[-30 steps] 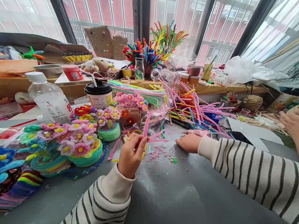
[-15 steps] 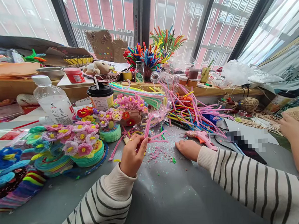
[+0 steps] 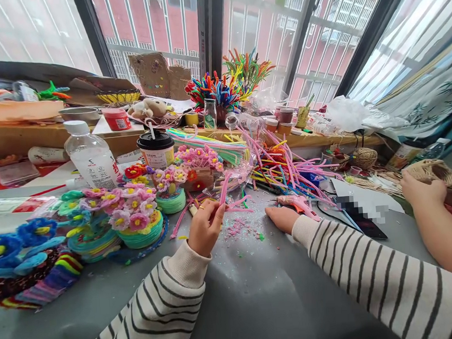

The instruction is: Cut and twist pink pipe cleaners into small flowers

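Note:
Pink pipe cleaners (image 3: 224, 189) are pinched between the thumb and fingers of my left hand (image 3: 206, 227), in the middle of the table. My right hand (image 3: 282, 218) rests on the grey table (image 3: 254, 302), just in front of a pink glue gun (image 3: 300, 205); its fingers are mostly hidden, so I cannot make out their pose. Between my hands lie pink fluff scraps (image 3: 238, 227) and glitter. Behind them sits a heap of pink, red and yellow pipe cleaners (image 3: 287, 160).
Pipe-cleaner flower pots (image 3: 141, 236), a water bottle (image 3: 91, 158) and a lidded cup (image 3: 156, 149) stand left. At right are a dark phone (image 3: 363, 222) and another person's hands (image 3: 424, 189) holding a woven twine piece (image 3: 435, 171). A cluttered wooden ledge (image 3: 192, 135) runs behind.
The view has shifted slightly. The other person's hands and the twine piece show more fully at the right. My left hand still pinches the pink pipe cleaners; my right hand stays near the glue gun.

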Motion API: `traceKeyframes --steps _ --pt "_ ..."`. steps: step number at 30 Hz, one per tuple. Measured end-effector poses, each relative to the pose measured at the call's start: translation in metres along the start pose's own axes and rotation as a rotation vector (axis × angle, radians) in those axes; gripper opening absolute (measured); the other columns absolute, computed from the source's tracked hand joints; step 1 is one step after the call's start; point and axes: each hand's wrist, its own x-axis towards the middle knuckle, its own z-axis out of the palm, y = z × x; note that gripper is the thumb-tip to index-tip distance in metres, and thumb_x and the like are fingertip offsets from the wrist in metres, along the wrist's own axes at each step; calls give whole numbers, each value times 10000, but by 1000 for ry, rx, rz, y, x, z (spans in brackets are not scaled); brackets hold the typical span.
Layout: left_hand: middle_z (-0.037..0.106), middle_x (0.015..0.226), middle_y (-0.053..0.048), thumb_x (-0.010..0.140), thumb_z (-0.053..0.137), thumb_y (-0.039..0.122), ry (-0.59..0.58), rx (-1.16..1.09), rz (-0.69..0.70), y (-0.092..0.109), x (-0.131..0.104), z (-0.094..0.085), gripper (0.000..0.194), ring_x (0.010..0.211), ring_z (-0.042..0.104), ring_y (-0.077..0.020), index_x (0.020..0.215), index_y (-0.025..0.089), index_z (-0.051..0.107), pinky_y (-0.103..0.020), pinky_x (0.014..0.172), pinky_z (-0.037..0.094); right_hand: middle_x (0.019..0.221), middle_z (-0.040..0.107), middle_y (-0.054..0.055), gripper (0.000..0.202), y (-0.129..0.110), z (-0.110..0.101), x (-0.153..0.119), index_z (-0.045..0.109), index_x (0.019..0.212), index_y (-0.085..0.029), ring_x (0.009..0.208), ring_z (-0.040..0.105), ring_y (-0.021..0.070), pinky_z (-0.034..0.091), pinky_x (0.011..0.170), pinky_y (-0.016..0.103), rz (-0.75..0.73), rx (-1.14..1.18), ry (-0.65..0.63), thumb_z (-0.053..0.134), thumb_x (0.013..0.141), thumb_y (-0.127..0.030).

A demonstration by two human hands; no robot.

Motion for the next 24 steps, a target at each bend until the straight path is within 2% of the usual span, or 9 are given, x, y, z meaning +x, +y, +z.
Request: traceKeyframes --steps 4,8,12,16,20,24 --pt "497 651 -23 786 375 314 -13 2 7 0 0 0 263 561 467 -112 752 144 573 -233 544 383 867 615 55 233 13 -9 4 542 883 -168 780 576 169 397 615 234 -91 -17 -64 338 775 -135" --pt "491 649 -25 790 369 311 -20 9 4 0 -1 0 270 578 469 -119 764 139 575 -236 548 378 874 619 88 271 13 -16 12 560 905 -159 817 570 184 394 682 270 -118 -59 -112 318 812 -238" --pt "486 650 -25 788 374 307 -23 17 5 -1 -1 0 264 589 465 -122 758 137 574 -236 552 375 902 610 145 285 4 -26 15 572 923 -116 836 565 212 401 690 297 -110 -105 -164 332 807 -217" --pt "482 657 -28 788 372 304 -22 11 -4 -2 -1 0 267 584 457 -120 754 133 574 -234 543 369 893 616 154 273 -4 -33 16 578 938 -99 822 573 211 409 683 290 -119 -138 -209 364 780 -159" --pt "474 657 -25 787 374 306 -17 -13 -20 -2 -2 0 266 557 446 -112 760 129 572 -229 522 365 874 620 173 272 -6 -29 22 600 910 -67 808 581 227 411 666 285 -150 -160 -226 409 731 -136" --pt "467 649 -22 784 381 294 -14 -19 -13 0 -1 1 253 556 444 -110 748 133 573 -224 520 362 859 624 175 294 -2 -21 24 605 911 -71 803 582 234 412 644 284 -171 -156 -174 401 724 -171"
